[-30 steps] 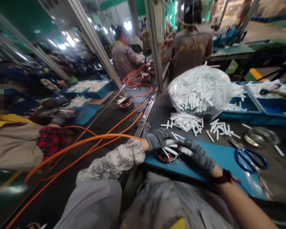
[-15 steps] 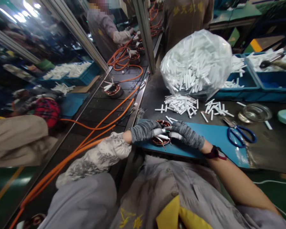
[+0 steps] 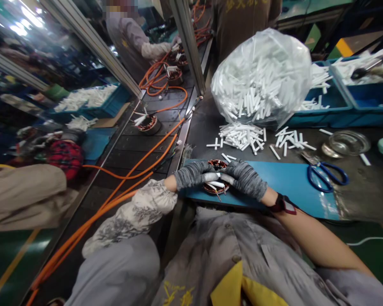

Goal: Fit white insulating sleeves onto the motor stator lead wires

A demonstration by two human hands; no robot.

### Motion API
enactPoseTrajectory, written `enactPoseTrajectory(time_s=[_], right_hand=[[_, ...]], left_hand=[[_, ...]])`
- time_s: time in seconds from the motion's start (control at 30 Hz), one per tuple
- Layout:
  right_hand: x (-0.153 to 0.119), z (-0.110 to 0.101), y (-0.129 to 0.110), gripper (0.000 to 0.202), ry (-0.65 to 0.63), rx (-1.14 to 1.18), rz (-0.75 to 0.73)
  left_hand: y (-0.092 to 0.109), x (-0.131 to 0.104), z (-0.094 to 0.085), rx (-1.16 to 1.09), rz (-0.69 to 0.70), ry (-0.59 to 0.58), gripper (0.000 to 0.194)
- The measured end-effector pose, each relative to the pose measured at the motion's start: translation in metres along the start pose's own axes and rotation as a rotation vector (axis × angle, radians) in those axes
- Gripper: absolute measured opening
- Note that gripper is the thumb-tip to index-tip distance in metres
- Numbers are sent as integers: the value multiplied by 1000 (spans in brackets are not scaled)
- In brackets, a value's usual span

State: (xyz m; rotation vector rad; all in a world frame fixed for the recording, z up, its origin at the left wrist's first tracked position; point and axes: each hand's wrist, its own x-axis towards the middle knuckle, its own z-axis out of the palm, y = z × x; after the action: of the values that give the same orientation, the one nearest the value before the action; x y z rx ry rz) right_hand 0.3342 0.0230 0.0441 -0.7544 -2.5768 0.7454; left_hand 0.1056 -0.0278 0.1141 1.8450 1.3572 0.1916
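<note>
A wire-wound stator point(image 3: 217, 163) with copper coils lies on the blue mat point(image 3: 277, 178), partly covered by my hands. White sleeves point(image 3: 218, 184) and thin lead ends stick out over its near side. My left hand point(image 3: 193, 174), in a grey glove with white fingertips, pinches a small white sleeve above the stator. From the other side my right hand point(image 3: 246, 180), gloved alike, is closed on a thin wire, mostly hidden at the fingertips. The two hands' fingertips meet over the coil.
Loose white sleeves point(image 3: 241, 137) lie behind the mat, before a clear bag point(image 3: 261, 76) full of them. Blue-handled scissors point(image 3: 327, 175) and a glass bowl point(image 3: 349, 143) are at right. Orange hoses point(image 3: 127, 175) cross the conveyor point(image 3: 127, 146) at left, where another stator point(image 3: 147, 124) sits.
My right hand has moved left, closing the gap to my left fingertips. The green wire bit seen between them is now hidden. The view has shifted slightly.
</note>
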Motion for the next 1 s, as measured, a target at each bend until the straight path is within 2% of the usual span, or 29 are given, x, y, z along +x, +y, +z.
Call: enactPoseTrajectory(time_s=[0.13,0.3,0.37,0.43,0.5,0.6,0.67,0.73,0.8,0.87,0.93,1.0], right_hand=[[-6,2,0,36,51,79,37],[-21,-2,13,43,176,451,90],[-34,-2,20,43,233,436,151],[-51,0,24,43,320,367,222],[-66,3,25,35,352,301,194],[-71,7,16,30,333,275,12],[-62,10,8,34,307,260,-95],[-51,14,3,37,294,240,-153],[-45,16,4,36,293,267,-171],[-46,18,10,36,240,357,-157],[-51,19,18,35,159,475,-110],[-53,20,22,34,119,575,-25]], left_hand=[[22,15,7,338,-101,45,38],[54,37,19,631,-78,-54,34],[53,38,17,682,-21,44,39],[44,36,13,657,81,161,63],[31,36,9,544,126,202,79],[19,45,6,365,-36,208,66],[19,51,6,337,-194,247,65],[23,50,9,366,-248,317,67],[25,39,15,413,-133,390,56],[21,22,23,452,69,416,41],[14,8,30,474,215,378,37],[6,2,36,481,267,335,43]])
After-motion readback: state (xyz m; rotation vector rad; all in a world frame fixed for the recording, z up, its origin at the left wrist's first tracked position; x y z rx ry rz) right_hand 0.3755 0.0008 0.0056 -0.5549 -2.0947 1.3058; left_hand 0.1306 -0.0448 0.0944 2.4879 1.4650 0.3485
